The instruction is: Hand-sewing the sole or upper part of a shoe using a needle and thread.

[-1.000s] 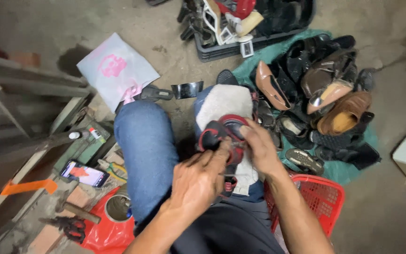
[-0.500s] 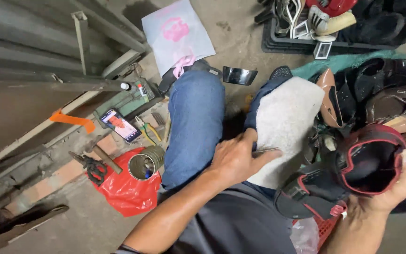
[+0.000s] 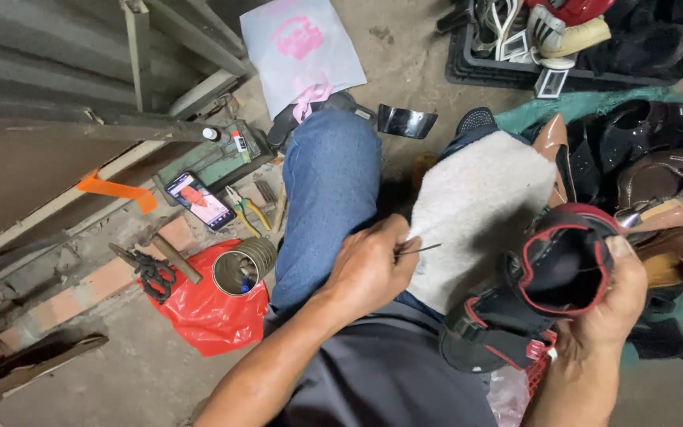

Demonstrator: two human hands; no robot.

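My right hand (image 3: 606,312) grips a black shoe with red trim (image 3: 551,292) by its opening and holds it off the right side of my lap. Closed in a pinch, my left hand (image 3: 369,269) holds a thin dark needle (image 3: 424,249) whose tip points right, towards the shoe. Just behind the needle, a white fleecy cloth (image 3: 476,198) lies over my right knee. My left knee, in blue jeans (image 3: 330,178), is raised beside it.
On the floor at left lie a lit phone (image 3: 198,199), pliers (image 3: 243,207), a hammer (image 3: 174,257), scissors (image 3: 152,273), a metal can (image 3: 239,269) and a red plastic bag (image 3: 207,316). Several shoes (image 3: 658,170) are piled at right. A black tray of shoes (image 3: 515,71) stands at the top.
The shoe has gone from my lap out to the right in my right hand. My left hand left the shoe, rested on the cloth, and now pinches the needle. The view swung left.
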